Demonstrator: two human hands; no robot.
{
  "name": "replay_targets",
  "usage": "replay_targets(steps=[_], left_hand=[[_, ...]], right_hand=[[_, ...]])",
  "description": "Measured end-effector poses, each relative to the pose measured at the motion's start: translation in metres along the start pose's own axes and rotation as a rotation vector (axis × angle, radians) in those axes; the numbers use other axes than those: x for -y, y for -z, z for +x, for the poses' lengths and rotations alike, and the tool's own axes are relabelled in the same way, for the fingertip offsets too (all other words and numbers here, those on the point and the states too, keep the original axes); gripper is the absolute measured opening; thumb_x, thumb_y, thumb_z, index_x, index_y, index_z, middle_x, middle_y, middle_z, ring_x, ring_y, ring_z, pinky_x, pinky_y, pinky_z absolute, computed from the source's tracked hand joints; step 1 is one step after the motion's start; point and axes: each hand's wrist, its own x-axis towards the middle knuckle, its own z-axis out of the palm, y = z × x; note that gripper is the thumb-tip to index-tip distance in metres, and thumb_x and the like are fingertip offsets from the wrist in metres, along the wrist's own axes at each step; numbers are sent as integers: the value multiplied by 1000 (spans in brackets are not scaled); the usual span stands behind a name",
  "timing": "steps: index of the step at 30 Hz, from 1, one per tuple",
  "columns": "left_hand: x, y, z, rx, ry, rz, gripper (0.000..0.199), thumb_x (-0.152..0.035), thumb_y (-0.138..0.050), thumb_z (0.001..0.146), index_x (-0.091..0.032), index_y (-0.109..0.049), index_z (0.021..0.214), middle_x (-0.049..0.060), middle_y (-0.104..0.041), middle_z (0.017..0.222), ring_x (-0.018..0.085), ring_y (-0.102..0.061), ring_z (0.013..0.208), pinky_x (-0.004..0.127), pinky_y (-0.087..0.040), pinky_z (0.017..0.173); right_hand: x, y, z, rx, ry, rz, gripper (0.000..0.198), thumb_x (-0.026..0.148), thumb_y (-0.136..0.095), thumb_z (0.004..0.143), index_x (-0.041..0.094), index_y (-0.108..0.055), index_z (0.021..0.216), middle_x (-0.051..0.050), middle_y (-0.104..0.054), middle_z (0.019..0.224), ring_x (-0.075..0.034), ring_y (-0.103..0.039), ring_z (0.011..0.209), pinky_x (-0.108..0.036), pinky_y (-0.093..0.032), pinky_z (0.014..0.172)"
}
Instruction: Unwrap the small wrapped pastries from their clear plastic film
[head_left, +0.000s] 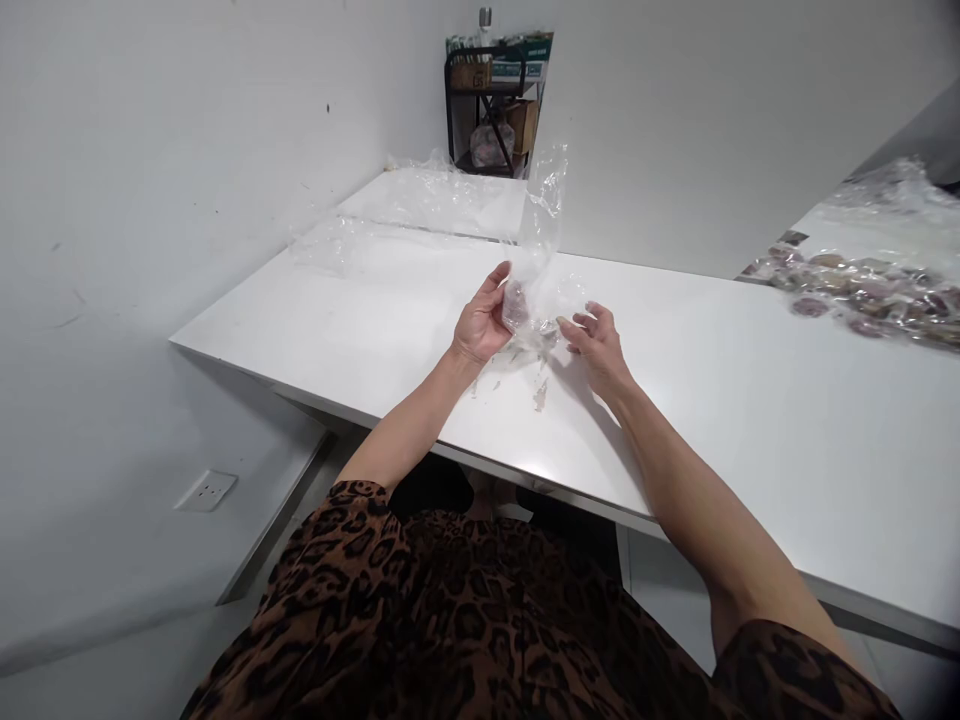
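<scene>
A crinkled clear plastic bag (544, 215) stands up over the middle of the table, between my two hands. My left hand (484, 318) grips its left side with thumb and fingers curled around it. Through the film near that palm shows a small purplish round item (516, 303), its kind unclear. On the bag's right side, my right hand (596, 350) pinches the plastic with the thumb near the fingertips. Under the bag, brownish flakes or worn marks (540, 395) show on the white table (360, 330).
More clear plastic film (435, 195) lies toward the back left, by the wall. At the far right are several plastic-wrapped purplish and brown round items (885, 295). A grey-white panel (675, 150) rises behind the table. Beyond it stands a black shelf rack (484, 88) with boxes.
</scene>
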Motion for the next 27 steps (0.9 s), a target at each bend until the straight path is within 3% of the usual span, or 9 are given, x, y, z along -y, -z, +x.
replay_targets(steps=[3, 7, 12, 16, 19, 21, 23, 25, 27], left_hand=[[-2, -1, -7, 19, 25, 46, 29, -16, -52, 102, -23, -70, 123, 1, -74, 89, 13, -74, 80, 23, -58, 76], [-19, 5, -14, 13, 21, 188, 27, -33, -48, 105, -20, -70, 114, 0, -63, 68, 10, -60, 54, 20, -47, 52], [-45, 26, -21, 88, 139, 553, 60, -69, -36, 103, -19, -68, 91, 0, -50, 55, 8, -44, 40, 20, -33, 37], [-43, 48, -33, 140, 268, 920, 52, -67, -68, 89, -17, -69, 78, 3, -59, 61, 9, -49, 44, 22, -36, 40], [-38, 53, -37, 162, 199, 1129, 42, -55, -77, 86, -14, -72, 76, 6, -67, 71, 10, -54, 53, 25, -44, 50], [-36, 47, -35, 175, -2, 1345, 34, -48, -75, 88, -15, -75, 83, 8, -72, 88, 14, -63, 71, 29, -53, 67], [-30, 36, -35, 251, -196, 1555, 30, -46, -74, 87, -19, -79, 100, 10, -72, 115, 22, -67, 102, 35, -56, 90], [-20, 22, -39, 408, -260, 1736, 40, -50, -74, 87, -25, -77, 119, 11, -63, 138, 29, -57, 131, 46, -48, 112], [-4, 10, -48, 555, -252, 1900, 50, -54, -71, 90, -29, -71, 133, 10, -52, 154, 33, -43, 146, 55, -34, 123]], right_hand=[[-3, -2, 4, 32, 49, -57, 64, 57, -86, 65, 25, -58, 113, -5, -67, 106, -16, -62, 87, -27, -51, 69], [2, 3, 7, 4, 27, -42, 38, 53, -78, 75, 20, -59, 78, -2, -63, 73, -13, -55, 66, -24, -42, 56], [17, 29, 16, -269, 4, 122, 20, 24, -74, 77, 20, -55, 72, 2, -60, 74, -10, -56, 68, -18, -42, 53], [24, 40, 21, -325, -140, 374, 16, 17, -64, 81, 21, -50, 73, -1, -65, 76, -11, -59, 63, -20, -48, 52], [24, 39, 23, -284, -184, 482, 18, 18, -61, 82, 21, -47, 71, -2, -65, 70, -12, -56, 56, -23, -47, 49], [24, 38, 25, -266, -189, 514, 20, 20, -63, 81, 21, -46, 72, -1, -63, 68, -11, -55, 55, -23, -46, 48], [22, 41, 28, -282, -209, 512, 19, 24, -63, 82, 22, -46, 74, 0, -62, 70, -11, -54, 55, -23, -46, 48], [21, 48, 33, -382, -234, 474, 15, 29, -59, 86, 22, -47, 80, 1, -61, 76, -11, -53, 58, -23, -44, 49], [21, 58, 38, -529, -192, 383, 13, 36, -51, 91, 24, -47, 89, 0, -60, 88, -12, -55, 67, -24, -45, 54]])
